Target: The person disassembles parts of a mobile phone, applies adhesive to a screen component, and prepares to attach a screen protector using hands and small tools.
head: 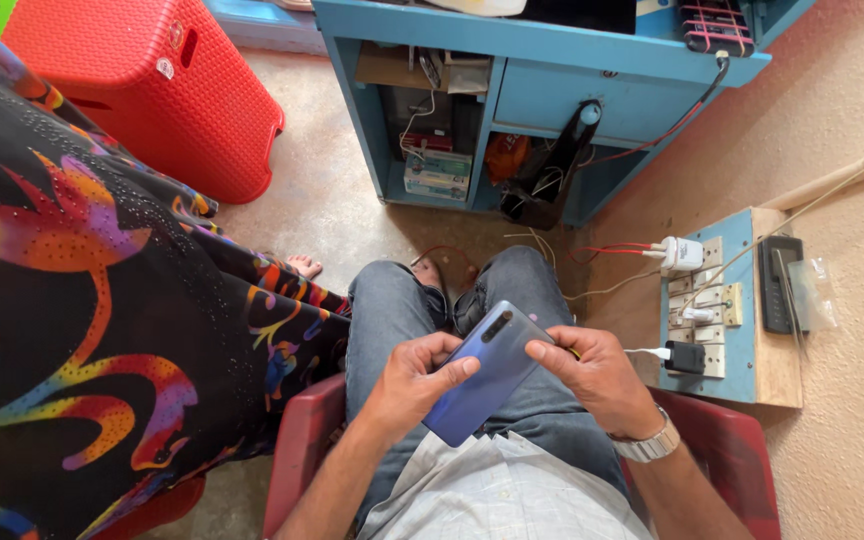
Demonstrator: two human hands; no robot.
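Seated person's lap above blue jeans (392, 305): a blue smartphone (487, 372), back up, long axis slanting from near-left to far-right. Left hand (414, 378) grips its lower half; right hand (592, 372) pinches the upper edge.

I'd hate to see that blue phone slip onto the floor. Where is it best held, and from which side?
Grip the blue phone across its long edges, one hand from each side, as the left hand and right hand do. It is a thin slab, tilted back-up over the lap, its smooth back offering little purchase.
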